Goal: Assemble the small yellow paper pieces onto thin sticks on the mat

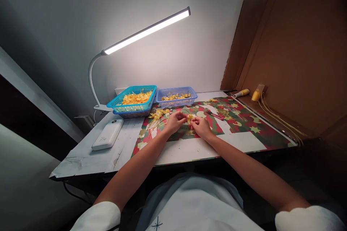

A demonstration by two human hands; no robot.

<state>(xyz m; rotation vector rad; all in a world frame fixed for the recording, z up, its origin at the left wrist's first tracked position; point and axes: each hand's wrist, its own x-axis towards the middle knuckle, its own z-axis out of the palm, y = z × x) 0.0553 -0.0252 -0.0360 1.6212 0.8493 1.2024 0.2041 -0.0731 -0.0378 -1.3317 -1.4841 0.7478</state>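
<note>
Two bare hands brought close together over a desk [76,158], fingertips nearly meeting. Clock directions are taken from the small yellow piece [189,117] between them, twelve o'clock lying toward the wall. The piece is pinched by the left hand [175,122] on its nine o'clock side and by the right hand [201,126] at about four o'clock; which petal or stem is gripped by each cannot be made out with certainty at this size. A bundle of yellow stemmed pieces [159,116] is laid at nine o'clock, a teal basket [132,107] of yellow strips is set between nine and ten, and a lavender basket [177,102] at eleven. A red-handled cutting tool [215,115] is placed at three o'clock, near the right hand. The work is lit by a lamp [146,31] from above.

Likely faults: the piece could be crushed or torn if pinched too hard, or dropped if either grip were loosened early. A fallen scrap could easily be lost on the patterned sheet [255,129] (its yellow stars are close in colour to the pieces). The bundle could be scattered by a sideways sweep of the left wrist.
</note>
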